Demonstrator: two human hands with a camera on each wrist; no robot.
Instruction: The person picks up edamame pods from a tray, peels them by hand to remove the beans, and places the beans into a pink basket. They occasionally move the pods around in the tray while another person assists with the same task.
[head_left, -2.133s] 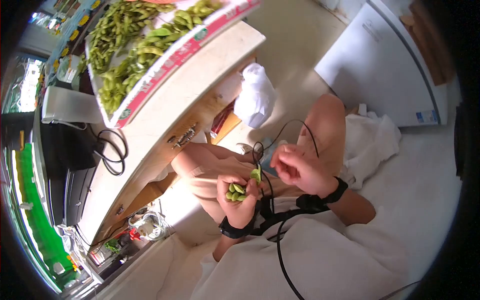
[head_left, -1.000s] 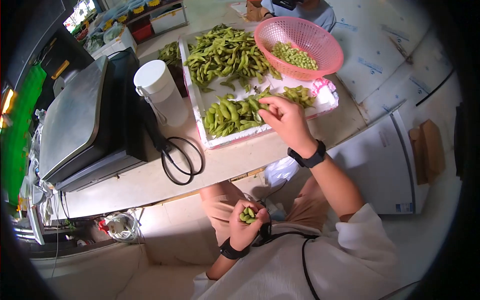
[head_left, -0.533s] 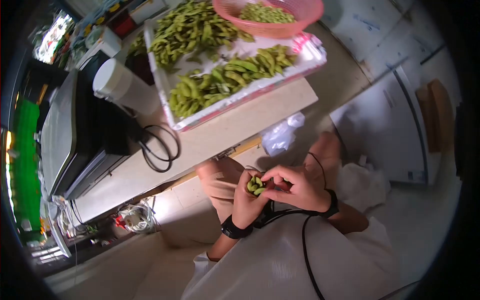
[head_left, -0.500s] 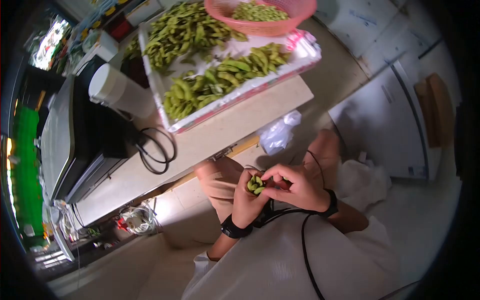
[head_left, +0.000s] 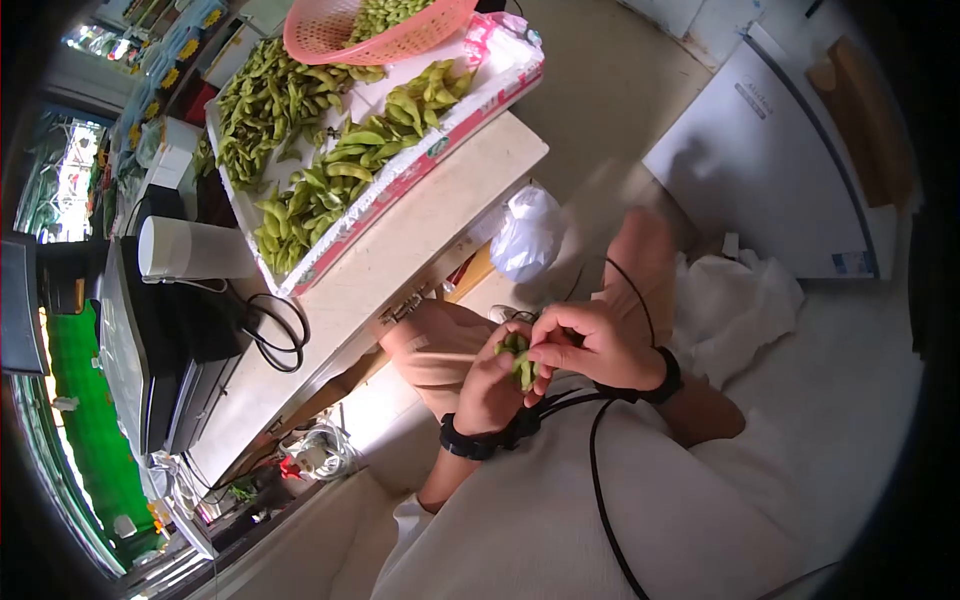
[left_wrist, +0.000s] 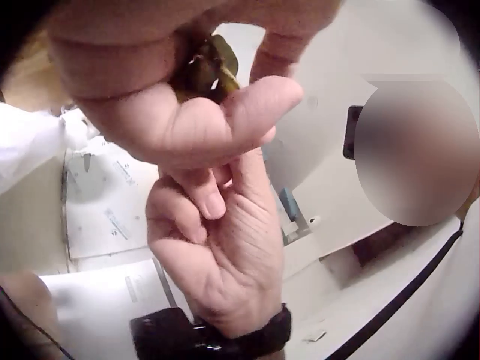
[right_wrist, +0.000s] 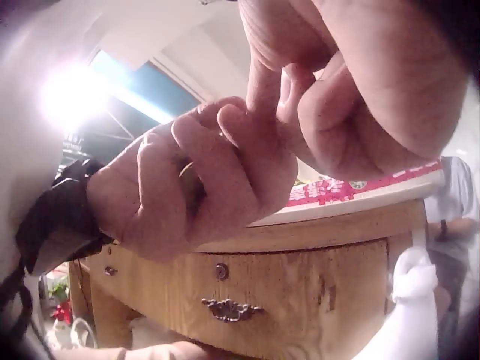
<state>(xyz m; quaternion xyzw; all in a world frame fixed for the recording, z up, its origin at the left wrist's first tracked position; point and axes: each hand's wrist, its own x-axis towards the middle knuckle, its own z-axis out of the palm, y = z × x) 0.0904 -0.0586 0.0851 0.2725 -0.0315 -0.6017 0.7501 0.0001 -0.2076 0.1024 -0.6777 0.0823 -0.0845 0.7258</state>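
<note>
In the head view my left hand [head_left: 486, 392] is held over the lap, its fingers curled round several green edamame pods [head_left: 512, 343]. One pod [head_left: 525, 372] sticks up between the two hands, and my right hand [head_left: 598, 348] pinches at it with thumb and forefinger. Seen from the left wrist, dark green pods [left_wrist: 219, 60] show inside the left hand's curled fingers [left_wrist: 187, 124], with the right hand [left_wrist: 225, 247] right against them. The right wrist view has both hands touching, the left hand [right_wrist: 199, 176] mostly hiding what it holds.
A white foam tray [head_left: 385, 185] of edamame pods stands on the table [head_left: 470, 165], with a pink basket [head_left: 320, 38] of shelled beans at its far end. A white cup [head_left: 190, 248], a black cable [head_left: 280, 340] and a hanging white bag [head_left: 527, 235] are nearby.
The right hand reached to the pods in the tray a second ago, then came back to the left hand. A pod now shows between the hands. The head view has turned.
</note>
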